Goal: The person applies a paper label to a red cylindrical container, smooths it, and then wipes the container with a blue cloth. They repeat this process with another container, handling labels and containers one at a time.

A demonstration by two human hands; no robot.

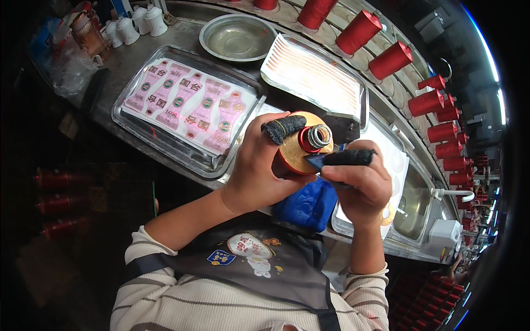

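Observation:
My left hand (248,165) is wrapped round a red bottle with a gold shoulder (292,144), tilted so its top faces up toward me. The silvery threaded neck (319,135) of the bottle has no cap on it. A black knitted finger cover on my left hand rests across the gold shoulder. In my right hand (364,185) is a small dark, flat, pointed blade-like tool (314,161), pinched under a finger in a black cover. Its tip touches the gold shoulder beside the neck. The bottle's lower part is hidden by my hands.
A metal tray (207,170) holds a sheet of pink labels (185,102). Beyond are a round metal basin (237,38) and another tray with a striped sheet (314,74). A blue cloth (306,207) lies below the bottle. Red bottles (359,32) line the curved conveyor; a sink (411,212) stands right.

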